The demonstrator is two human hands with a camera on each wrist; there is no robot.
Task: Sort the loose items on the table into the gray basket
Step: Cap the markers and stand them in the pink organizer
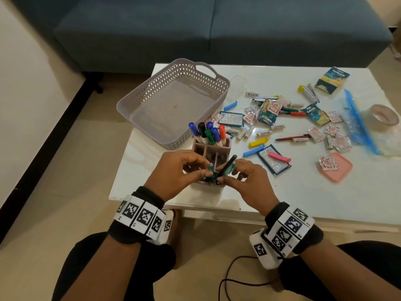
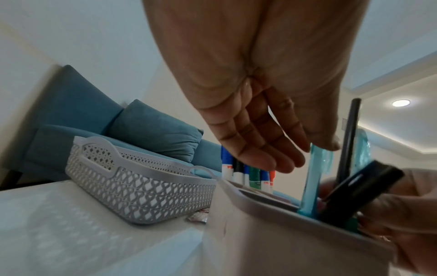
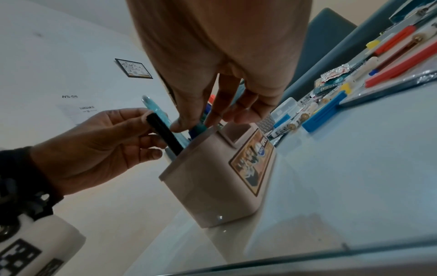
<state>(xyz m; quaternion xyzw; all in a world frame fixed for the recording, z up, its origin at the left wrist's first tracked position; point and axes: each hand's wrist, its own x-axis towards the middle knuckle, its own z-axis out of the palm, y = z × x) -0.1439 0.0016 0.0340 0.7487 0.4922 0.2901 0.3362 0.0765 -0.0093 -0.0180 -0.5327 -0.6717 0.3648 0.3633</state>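
The gray basket (image 1: pixel 134 98) (image 2: pixel 141 196) stands at the table's left with almost nothing in it. In front of it is a beige pen holder (image 1: pixel 219 148) (image 3: pixel 212 186) with several markers (image 1: pixel 208 132) upright in its back compartment. Both hands meet over its front compartment. My left hand (image 1: pixel 205 170) (image 2: pixel 295 155) pinches the top of a light-blue pen (image 2: pixel 312 177) (image 3: pixel 153 108) that stands in the holder. My right hand (image 1: pixel 230 174) (image 3: pixel 196 123) pinches a teal pen (image 3: pixel 198 128) there. A black pen (image 1: pixel 227 166) (image 3: pixel 165 136) leans between the two hands.
Loose clips (image 1: pixel 258 142), sachets (image 1: pixel 251 116), small white tubes (image 1: pixel 264 133), pens (image 1: pixel 290 138), a blue box (image 1: pixel 332 80), a zip bag (image 1: pixel 360 122), a pink lid (image 1: pixel 338 170) and a tape roll (image 1: pixel 385 115) cover the white table (image 1: pixel 282 196) to the right. A blue sofa (image 1: pixel 217 29) stands behind.
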